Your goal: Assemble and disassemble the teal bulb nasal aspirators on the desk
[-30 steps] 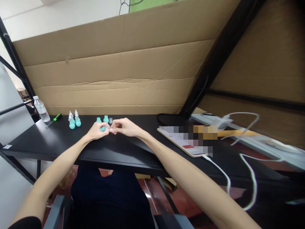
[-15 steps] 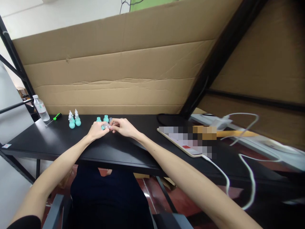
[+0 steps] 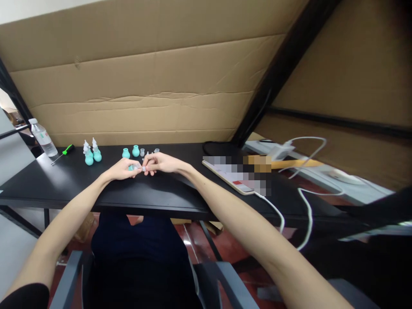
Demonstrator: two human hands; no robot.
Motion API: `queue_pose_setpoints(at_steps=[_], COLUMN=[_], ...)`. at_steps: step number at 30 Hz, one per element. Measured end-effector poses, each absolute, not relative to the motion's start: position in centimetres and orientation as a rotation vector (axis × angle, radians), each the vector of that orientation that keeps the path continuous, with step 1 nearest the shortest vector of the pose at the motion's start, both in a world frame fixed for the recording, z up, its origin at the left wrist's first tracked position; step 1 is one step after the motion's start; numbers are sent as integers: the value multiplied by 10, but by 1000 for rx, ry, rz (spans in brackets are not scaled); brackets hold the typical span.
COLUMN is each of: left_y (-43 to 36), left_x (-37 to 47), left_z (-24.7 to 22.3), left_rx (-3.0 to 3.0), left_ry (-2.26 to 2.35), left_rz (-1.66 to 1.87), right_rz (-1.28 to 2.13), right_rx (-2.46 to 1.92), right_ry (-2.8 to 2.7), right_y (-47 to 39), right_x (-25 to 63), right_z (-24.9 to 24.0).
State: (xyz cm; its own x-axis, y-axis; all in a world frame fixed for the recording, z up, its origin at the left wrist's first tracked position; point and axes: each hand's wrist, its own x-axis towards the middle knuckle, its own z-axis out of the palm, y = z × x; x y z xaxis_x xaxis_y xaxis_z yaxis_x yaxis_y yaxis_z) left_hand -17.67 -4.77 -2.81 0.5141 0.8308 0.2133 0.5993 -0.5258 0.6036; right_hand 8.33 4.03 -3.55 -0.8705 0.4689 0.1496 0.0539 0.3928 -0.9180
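My left hand [image 3: 119,170] is closed around a teal bulb syringe [image 3: 131,168], mostly hidden by the fingers, with its clear front part pointing right. Against that end, my right hand [image 3: 162,162] pinches a small clear nozzle tip [image 3: 143,169]. Just beyond the hands stand two open teal bulbs [image 3: 126,153]. Small clear plastic cups [image 3: 142,152] and several tiny clear tips lie near the right fingers, partly covered. Farther left, several teal bulbs with white-clear nozzles [image 3: 89,159] stand upright in a group.
A water bottle [image 3: 44,139] and a green-and-black screwdriver [image 3: 67,150] are at the far left of the black table [image 3: 180,191]. On the right lies a tablet [image 3: 228,176] with a white charging cable [image 3: 273,208]. Cardboard [image 3: 144,86] walls the back.
The view has tilted down and shifted right, so things appear higher and farther left. Both hands stay together on the bulb syringe; more of the small clear pieces beyond them shows.
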Motion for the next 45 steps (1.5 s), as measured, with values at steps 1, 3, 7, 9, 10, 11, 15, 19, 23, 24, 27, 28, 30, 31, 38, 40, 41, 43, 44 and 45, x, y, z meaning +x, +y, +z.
queue_pose_setpoints(at_steps=[1, 3, 7, 9, 10, 11, 15, 19, 23, 24, 27, 28, 30, 31, 38, 40, 41, 43, 44, 45], left_y=[-46, -44, -45, -46, -47, -47, -45, -38, -35, -36, -38, -38, -38, -37, -35, -36, -36, -35, -35, -34], left_x=[-174, -170, -162, -160, -159, -159, -160, -161, -160, -159, -157, -156, -154, -154, -151, -151, -151, -151, -151, -151], left_z=[-29, -29, -26, -23, -22, -22, -24, -29, -29, -28, -26, -25, -25, -25, -25, -25, -25, -26, -26, -27], left_rx=[2354, 2470, 2596, 2608, 2609, 2611, 2638, 2620, 2338, 2245, 2094, 2080, 2051, 2034, 1974, 1975, 1978, 2001, 2022, 2043], left_ry=[1252, 1487, 1881, 1934, 1947, 1956, 1956, 1881, 1601, 1516, 1332, 1294, 1243, 1231, 1445, 1470, 1481, 1499, 1505, 1509], left_rz=[673, 662, 560, 547, 554, 560, 556, 689, 1055, 1110, 1163, 1170, 1177, 1174, 1285, 1299, 1296, 1276, 1265, 1253], right_rz=[1431, 1280, 608, 411, 387, 387, 372, 272, 272, 306, 381, 378, 332, 301, 40, -111, -197, -347, -400, -436], right_rx=[-493, -652, -1141, -1263, -1286, -1291, -1328, -1244, -772, -657, -455, -439, -451, -472, -910, -1021, -1053, -1091, -1104, -1113], right_ry=[-2276, -2272, -2230, -2246, -2274, -2311, -2426, -2278, -2303, -2351, -2421, -2417, -2401, -2396, -2454, -2568, -2614, -2681, -2706, -2728], right_y=[42, 47, 56, 58, 58, 58, 54, 47, 43, 43, 40, 39, 37, 36, 45, 46, 45, 41, 39, 38], right_x=[86, 94, 108, 108, 106, 104, 95, 98, 96, 93, 84, 82, 80, 81, 82, 78, 75, 69, 66, 64], right_z=[-33, -27, -21, -22, -24, -25, -26, -19, -18, -20, -26, -28, -29, -28, -22, -23, -24, -26, -27, -28])
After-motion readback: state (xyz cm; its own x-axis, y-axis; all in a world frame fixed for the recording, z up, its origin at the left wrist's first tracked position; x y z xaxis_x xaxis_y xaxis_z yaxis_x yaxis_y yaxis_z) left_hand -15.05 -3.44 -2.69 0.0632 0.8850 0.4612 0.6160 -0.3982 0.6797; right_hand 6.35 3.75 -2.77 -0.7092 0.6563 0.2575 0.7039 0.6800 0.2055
